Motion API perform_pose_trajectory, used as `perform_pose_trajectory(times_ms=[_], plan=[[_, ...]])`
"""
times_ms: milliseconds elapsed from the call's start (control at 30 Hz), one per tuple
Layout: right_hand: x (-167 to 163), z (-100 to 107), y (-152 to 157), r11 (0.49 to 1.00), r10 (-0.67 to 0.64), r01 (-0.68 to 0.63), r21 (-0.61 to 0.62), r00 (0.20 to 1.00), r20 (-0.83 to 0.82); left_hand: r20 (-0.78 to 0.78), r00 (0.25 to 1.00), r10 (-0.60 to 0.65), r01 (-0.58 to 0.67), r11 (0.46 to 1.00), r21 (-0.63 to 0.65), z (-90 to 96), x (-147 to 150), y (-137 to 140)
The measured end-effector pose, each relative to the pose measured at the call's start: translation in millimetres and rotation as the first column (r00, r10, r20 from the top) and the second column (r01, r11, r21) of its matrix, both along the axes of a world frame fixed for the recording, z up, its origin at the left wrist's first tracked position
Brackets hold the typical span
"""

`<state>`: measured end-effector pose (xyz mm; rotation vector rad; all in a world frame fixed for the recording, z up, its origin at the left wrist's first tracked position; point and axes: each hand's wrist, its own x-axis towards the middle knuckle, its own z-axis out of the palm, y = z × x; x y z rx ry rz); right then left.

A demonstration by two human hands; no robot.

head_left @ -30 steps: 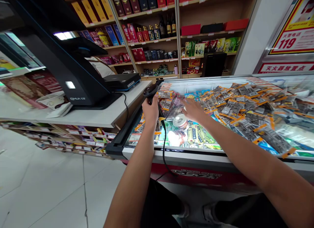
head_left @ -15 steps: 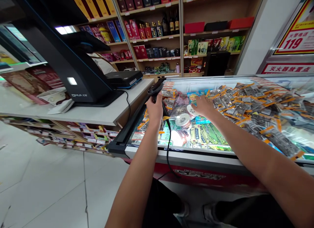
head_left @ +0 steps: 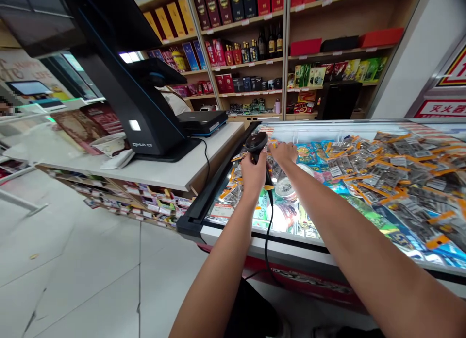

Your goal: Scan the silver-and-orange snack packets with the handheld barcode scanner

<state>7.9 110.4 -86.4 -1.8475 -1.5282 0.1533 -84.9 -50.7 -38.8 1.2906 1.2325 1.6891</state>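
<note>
My left hand [head_left: 254,174] is wrapped round the handle of a black barcode scanner [head_left: 256,142], its head pointing away from me over the left end of a glass-topped freezer. A black cable [head_left: 270,221] hangs from the handle. Just right of the scanner, my right hand [head_left: 285,153] is closed, fingers bent at an orange-edged packet that they mostly hide. Many clear packets with orange edges [head_left: 391,168] lie heaped on the glass to the right. A smaller group [head_left: 231,192] lies by the scanner. Round tubs [head_left: 286,188] show under the glass.
On the left, a white counter [head_left: 171,170] holds a black checkout scale [head_left: 153,119] and a paper bowl [head_left: 108,143]. Shelves of boxes and bottles [head_left: 251,51] line the back wall. The freezer's black corner [head_left: 189,224] juts toward the floor. Part of another person shows behind the scale.
My right hand has moved left, closer to the scanner. The left hand still grips the scanner. The view has swung left, so things appear farther right.
</note>
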Motion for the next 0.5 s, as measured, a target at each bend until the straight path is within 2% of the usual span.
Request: perform_pose_trajectory(times_ms=[167, 233, 300, 367, 433, 500], plan=[[1, -6, 9, 0.998, 0.059, -0.058, -0.037, 0.998, 0.004, 0.013, 1.000, -0.024, 0.024, 1.000, 0.012, 0.7, 2, -3], [9, -9, 12, 0.990, 0.140, -0.143, -0.010, 0.980, -0.138, 0.004, 0.999, -0.035, 0.035, 0.999, 0.015, 0.2, 3, -3], [20, -12, 15, 0.960, 0.279, -0.271, 0.077, 0.873, -0.401, -0.024, 0.999, -0.039, 0.039, 0.999, 0.012, -2.0, 2, -1], [33, -14, 14, 0.912, 0.397, -0.369, 0.176, 0.695, -0.599, -0.068, 0.997, -0.032, 0.032, 0.999, 0.010, -5.8, 2, 2], [48, -14, 11, 0.885, 0.442, -0.410, 0.222, 0.588, -0.677, -0.103, 0.994, -0.031, 0.032, 0.999, 0.007, -10.0, 2, 6], [64, -12, 5, 0.885, 0.436, -0.402, 0.234, 0.542, -0.718, -0.129, 0.990, -0.053, 0.054, 0.999, 0.003, -12.9, 2, 8]])
